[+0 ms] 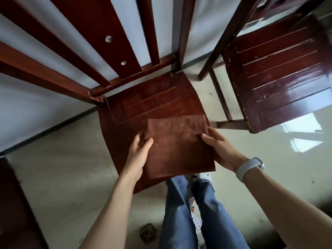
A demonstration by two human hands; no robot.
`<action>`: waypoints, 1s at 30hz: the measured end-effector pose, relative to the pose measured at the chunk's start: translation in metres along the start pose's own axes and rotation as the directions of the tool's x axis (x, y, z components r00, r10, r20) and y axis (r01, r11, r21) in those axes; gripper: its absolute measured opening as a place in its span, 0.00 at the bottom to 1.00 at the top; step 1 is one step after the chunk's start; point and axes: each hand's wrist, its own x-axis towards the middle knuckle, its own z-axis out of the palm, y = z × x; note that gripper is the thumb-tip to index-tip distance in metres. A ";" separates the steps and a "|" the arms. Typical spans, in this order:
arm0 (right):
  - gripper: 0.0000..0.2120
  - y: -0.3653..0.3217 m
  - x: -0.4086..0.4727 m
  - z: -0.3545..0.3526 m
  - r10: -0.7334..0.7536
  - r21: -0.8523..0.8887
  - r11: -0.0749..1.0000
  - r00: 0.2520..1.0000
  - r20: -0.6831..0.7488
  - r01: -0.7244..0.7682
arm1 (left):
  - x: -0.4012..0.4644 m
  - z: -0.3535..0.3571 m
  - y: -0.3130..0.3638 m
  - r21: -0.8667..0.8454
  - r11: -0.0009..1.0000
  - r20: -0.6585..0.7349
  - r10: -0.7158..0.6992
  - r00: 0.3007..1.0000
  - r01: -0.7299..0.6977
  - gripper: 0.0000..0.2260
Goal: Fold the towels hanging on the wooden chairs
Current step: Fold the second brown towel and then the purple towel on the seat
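A brown towel [177, 144], folded into a flat rectangle, lies over the front part of the seat of a reddish wooden chair [143, 103]. My left hand [139, 151] holds the towel's left edge, thumb on top and fingers under the cloth. My right hand [218, 146] grips the right edge the same way, thumb pressed on the top face. The towel's near edge hangs slightly past the seat's front. No other towel shows in view.
A second dark wooden chair [280, 78] stands to the right, its seat bare and scuffed. Another piece of wood furniture [14, 203] sits at the left edge. My jeans-clad legs [194, 212] stand on the pale tiled floor; a small dark object [148, 233] lies there.
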 end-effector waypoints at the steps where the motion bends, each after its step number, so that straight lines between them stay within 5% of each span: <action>1: 0.17 -0.005 -0.014 -0.006 -0.008 0.052 0.999 1.000 0.021 0.007 | -0.011 0.005 0.006 0.002 1.000 0.039 0.003 0.999 -0.003 0.17; 7: 0.15 -0.033 -0.098 -0.065 -0.106 0.142 0.983 0.992 -0.062 0.114 | -0.079 0.066 0.047 0.138 0.974 0.210 0.149 0.966 -0.181 0.27; 14: 0.11 -0.070 -0.202 -0.196 -0.302 0.017 0.947 0.905 -0.298 0.321 | -0.154 0.235 0.102 0.349 0.797 0.332 0.388 0.860 -0.494 0.27; 23: 0.11 -0.098 -0.335 -0.416 -0.471 -0.059 0.833 0.649 -0.598 0.550 | -0.248 0.505 0.126 0.354 0.630 0.575 0.436 0.692 -0.692 0.25; 30: 0.09 -0.125 -0.385 -0.542 -0.462 -0.118 0.761 0.404 -0.790 0.638 | -0.281 0.678 0.146 0.290 0.617 0.726 0.356 0.588 -0.732 0.22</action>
